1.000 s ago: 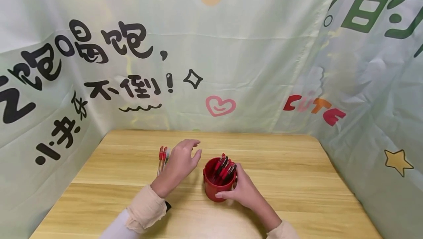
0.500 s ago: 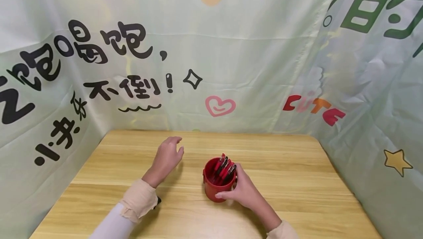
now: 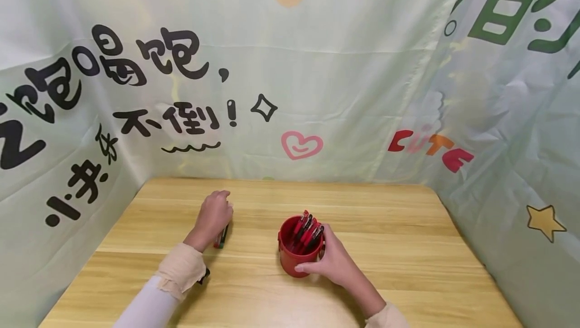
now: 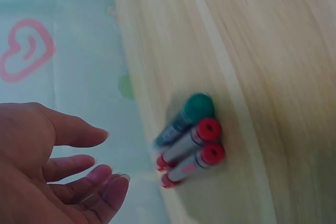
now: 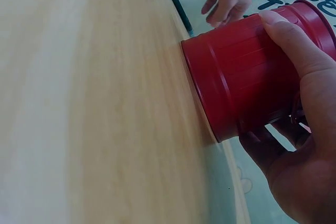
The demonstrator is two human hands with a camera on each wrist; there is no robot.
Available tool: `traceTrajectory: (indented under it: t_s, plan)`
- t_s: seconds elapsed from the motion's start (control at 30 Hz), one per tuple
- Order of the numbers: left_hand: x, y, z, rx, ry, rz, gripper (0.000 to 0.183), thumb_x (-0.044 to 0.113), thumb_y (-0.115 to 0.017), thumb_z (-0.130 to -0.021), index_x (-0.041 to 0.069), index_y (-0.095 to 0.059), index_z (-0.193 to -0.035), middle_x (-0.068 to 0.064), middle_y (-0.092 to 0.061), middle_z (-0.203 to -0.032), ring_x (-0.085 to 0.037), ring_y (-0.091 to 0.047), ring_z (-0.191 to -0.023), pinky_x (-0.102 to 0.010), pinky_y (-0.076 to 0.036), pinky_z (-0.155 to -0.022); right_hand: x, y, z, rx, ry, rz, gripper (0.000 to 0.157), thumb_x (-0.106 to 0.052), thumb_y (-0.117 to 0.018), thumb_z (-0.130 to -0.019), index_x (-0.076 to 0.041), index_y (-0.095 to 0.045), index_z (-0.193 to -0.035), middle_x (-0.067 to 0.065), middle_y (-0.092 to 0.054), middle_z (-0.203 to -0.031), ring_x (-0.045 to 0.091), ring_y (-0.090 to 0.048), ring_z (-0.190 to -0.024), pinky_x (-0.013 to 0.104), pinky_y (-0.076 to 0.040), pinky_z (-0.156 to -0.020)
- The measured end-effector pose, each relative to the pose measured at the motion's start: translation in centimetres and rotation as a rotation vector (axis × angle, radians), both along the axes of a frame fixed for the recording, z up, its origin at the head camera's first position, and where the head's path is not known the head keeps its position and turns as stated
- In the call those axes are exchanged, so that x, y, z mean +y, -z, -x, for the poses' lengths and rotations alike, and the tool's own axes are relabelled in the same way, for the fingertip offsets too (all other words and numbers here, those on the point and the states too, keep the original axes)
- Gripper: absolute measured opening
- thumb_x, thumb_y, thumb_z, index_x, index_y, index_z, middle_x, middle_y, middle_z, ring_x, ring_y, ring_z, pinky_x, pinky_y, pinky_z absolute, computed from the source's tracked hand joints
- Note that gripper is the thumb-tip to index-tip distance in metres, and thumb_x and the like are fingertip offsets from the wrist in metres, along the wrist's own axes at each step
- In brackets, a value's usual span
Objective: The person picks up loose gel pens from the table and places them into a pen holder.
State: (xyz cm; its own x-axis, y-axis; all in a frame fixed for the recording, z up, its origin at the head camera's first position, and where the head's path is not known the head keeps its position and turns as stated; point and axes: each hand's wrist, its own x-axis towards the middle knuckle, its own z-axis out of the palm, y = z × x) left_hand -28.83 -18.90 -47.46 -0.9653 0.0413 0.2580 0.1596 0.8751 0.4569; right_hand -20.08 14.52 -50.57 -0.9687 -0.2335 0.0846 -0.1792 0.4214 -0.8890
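On the tabletop (image 3: 385, 227), head view: right hand (image 3: 335, 260) grips a red bucket (image 3: 292, 265) of pens (image 3: 312, 235); left hand (image 3: 213, 217) hovers over markers (image 3: 220, 241). Left wrist: fingers (image 4: 79, 132) parted, empty; the markers look light, slippery, best pinched mid-barrel. Right wrist: fingers clasp the bucket's stiff-looking side.

Draped in pale cloth (image 3: 353, 91) behind and beside the table (image 3: 408, 252). Printed with black characters (image 3: 129, 115), a pink heart (image 3: 302, 147), a yellow star (image 3: 546, 222).

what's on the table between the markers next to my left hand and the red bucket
Nothing: in the head view, only bare wooden tabletop shows between the markers and the red bucket gripped by your right hand.
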Motion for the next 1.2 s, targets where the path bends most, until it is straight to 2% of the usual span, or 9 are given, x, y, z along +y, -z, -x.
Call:
traceTrajectory:
  t_s: [0.27,0.4,0.53,0.7,0.87,1.2]
  plan:
    - [-1.0,1.0,0.5,-0.025,-0.032,0.060,0.032,0.008,-0.061,-0.101,-0.011,-0.067,-0.125,-0.031,-0.069,-0.117,-0.047,-0.066,-0.107,-0.057,-0.056,-0.095,0.0,0.1,0.0,0.003,-0.002,0.006,0.102,-0.045,-0.100,-0.062,-0.019,-0.044,-0.144,0.001,-0.061,-0.141,0.022,-0.061,-0.130,0.038,-0.055,-0.103]
    - [-1.4,1.3,0.6,-0.033,-0.032,0.077,0.023,0.002,-0.063,-0.097,-0.011,-0.070,-0.113,-0.027,-0.070,-0.100,-0.036,-0.066,-0.087,-0.051,-0.058,-0.079,0.1,0.1,0.0,0.006,-0.007,0.014,0.102,-0.043,-0.101,-0.061,-0.018,-0.045,-0.143,0.001,-0.061,-0.140,0.021,-0.061,-0.129,0.035,-0.055,-0.102]
    - [-1.6,1.3,0.7,-0.065,-0.027,0.079,0.013,-0.006,-0.060,-0.090,-0.009,-0.069,-0.098,-0.021,-0.064,-0.086,-0.026,-0.055,-0.073,-0.043,-0.051,-0.066,0.1,0.0,0.0,0.010,-0.008,0.022,0.103,-0.043,-0.101,-0.060,-0.017,-0.046,-0.143,0.001,-0.061,-0.140,0.020,-0.061,-0.129,0.034,-0.054,-0.102]
    - [-1.9,1.4,1.1,-0.127,-0.041,0.075,0.007,-0.007,-0.059,-0.087,-0.003,-0.065,-0.087,-0.015,-0.057,-0.080,-0.024,-0.048,-0.071,-0.035,-0.043,-0.061,0.1,0.0,0.0,0.011,-0.011,0.024,0.103,-0.042,-0.101,-0.060,-0.017,-0.046,-0.143,0.001,-0.061,-0.141,0.020,-0.061,-0.129,0.034,-0.054,-0.102]
    - [-2.0,1.3,1.3,-0.154,-0.037,0.067,0.012,-0.009,-0.060,-0.084,0.001,-0.060,-0.078,-0.012,-0.053,-0.076,-0.022,-0.043,-0.069,-0.033,-0.038,-0.059,0.2,0.1,0.0,0.011,-0.016,0.027,0.102,-0.040,-0.101,-0.061,-0.017,-0.046,-0.143,0.000,-0.061,-0.141,0.019,-0.062,-0.128,0.032,-0.055,-0.102]
    - [-2.2,1.3,1.6,-0.151,-0.029,0.099,0.011,-0.007,-0.063,-0.086,-0.001,-0.063,-0.077,-0.012,-0.058,-0.074,-0.021,-0.045,-0.066,-0.033,-0.041,-0.058,0.2,0.0,0.0,0.001,-0.022,0.027,0.102,-0.042,-0.101,-0.061,-0.017,-0.045,-0.143,0.000,-0.061,-0.141,0.018,-0.062,-0.127,0.031,-0.055,-0.102]
